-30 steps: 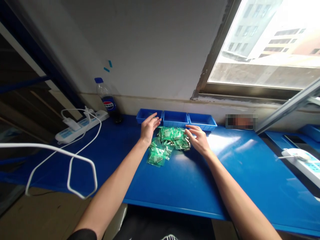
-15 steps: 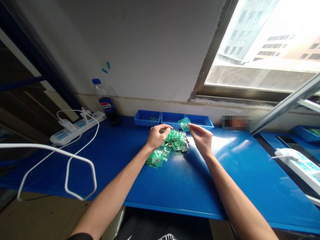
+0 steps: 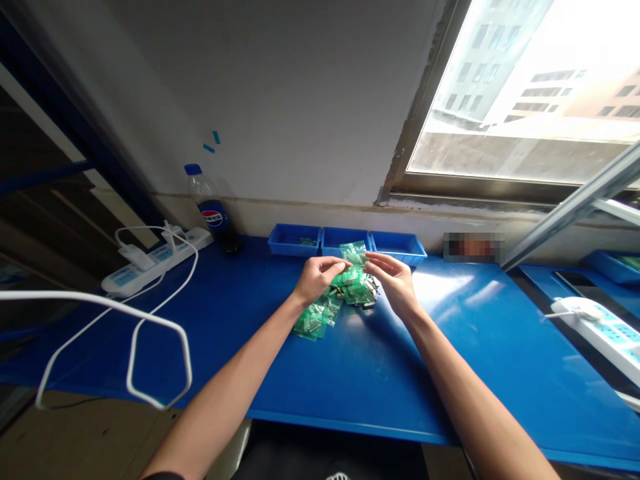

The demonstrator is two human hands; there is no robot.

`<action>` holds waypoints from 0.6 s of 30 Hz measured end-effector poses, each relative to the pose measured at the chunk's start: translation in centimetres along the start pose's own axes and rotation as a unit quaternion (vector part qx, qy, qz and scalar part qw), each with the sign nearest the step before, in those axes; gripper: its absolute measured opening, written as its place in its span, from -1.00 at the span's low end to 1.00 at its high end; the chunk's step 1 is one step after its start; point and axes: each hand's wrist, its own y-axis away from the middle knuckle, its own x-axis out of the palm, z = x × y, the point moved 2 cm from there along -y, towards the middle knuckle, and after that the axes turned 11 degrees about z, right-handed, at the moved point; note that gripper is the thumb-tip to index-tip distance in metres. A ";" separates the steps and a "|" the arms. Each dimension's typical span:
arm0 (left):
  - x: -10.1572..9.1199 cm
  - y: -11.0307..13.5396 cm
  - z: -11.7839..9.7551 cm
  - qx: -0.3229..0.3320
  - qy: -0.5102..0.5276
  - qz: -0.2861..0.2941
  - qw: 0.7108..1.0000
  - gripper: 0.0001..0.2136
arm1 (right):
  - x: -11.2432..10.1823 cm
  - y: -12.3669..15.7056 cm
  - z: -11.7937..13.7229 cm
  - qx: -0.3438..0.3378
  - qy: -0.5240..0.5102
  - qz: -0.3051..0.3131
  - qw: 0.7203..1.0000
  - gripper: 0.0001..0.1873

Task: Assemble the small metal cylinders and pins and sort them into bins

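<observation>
A small green, see-through plastic bag [image 3: 354, 251] is held up between my two hands, over a pile of similar bags. My right hand [image 3: 397, 277] pinches its right side between thumb and fingers. My left hand [image 3: 319, 277] is closed in a pinch by the bag's lower left; what its fingertips hold is too small to make out. Below and between the hands lies the pile of green bags [image 3: 357, 291], with small dark and metallic parts at its right edge. More green bags with small metal pieces [image 3: 311, 322] lie nearer to me, beside my left wrist.
Three joined blue trays [image 3: 295, 251] stand behind the pile; the left one holds a few small pieces. On the left of the blue table [image 3: 325, 387] are a cola bottle [image 3: 213, 212], a power strip [image 3: 155, 260] and a looping white cable [image 3: 187, 353]. Another power strip [image 3: 600, 333] lies right.
My right hand has moved left with the green bag, bringing it close to my left fingertips. My left hand has shifted only slightly; the view has tilted a little.
</observation>
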 end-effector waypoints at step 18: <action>-4.2 -0.7 1.9 0.011 0.019 -0.223 0.975 -0.80 | -0.1 0.2 -0.9 -0.110 0.440 0.066 0.889 -0.54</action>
